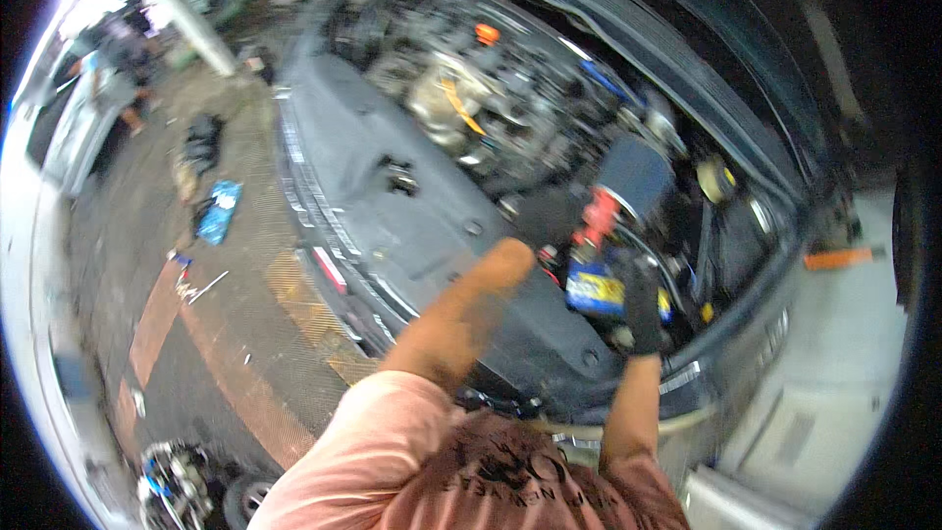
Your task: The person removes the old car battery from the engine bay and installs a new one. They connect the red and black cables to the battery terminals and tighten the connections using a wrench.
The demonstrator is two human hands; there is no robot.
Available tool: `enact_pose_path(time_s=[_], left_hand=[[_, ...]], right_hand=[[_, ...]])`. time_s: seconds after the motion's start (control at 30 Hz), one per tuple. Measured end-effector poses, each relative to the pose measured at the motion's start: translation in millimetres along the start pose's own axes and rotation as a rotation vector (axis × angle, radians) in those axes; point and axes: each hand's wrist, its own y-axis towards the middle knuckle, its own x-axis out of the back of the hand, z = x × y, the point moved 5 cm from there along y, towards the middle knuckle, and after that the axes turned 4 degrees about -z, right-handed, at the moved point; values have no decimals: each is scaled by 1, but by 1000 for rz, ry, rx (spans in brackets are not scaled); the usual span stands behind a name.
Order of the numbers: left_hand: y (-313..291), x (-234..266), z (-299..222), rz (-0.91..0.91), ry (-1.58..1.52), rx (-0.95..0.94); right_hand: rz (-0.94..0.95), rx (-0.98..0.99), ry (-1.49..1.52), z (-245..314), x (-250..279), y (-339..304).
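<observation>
Both my hands wear dark gloves and reach into the engine bay of a dark car. My left hand (549, 219) is over the inner edge of the black front cover panel (442, 221), beside a red part (597, 216) that looks like a battery terminal cover. My right hand (643, 306) lies against the blue and yellow car battery (599, 292), partly covering it. Motion blur and the dark gloves smear the fingers of both hands. Just beyond the red part sits a dark grey box-shaped cover (636, 175).
The engine (461, 98) has an orange cap (487, 34) and an orange dipstick-like strip (459, 106). The raised hood (687, 10) is at the far right. On the floor at left lie a blue packet (219, 213) and small tools (201, 287). People (123, 69) are at far left.
</observation>
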Motion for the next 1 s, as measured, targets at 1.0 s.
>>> enact_pose_path(time_s=[1.0], left_hand=[[3,-1,10,-127,-85,131]], right_hand=[[235,-271,172,14,-32,48]])
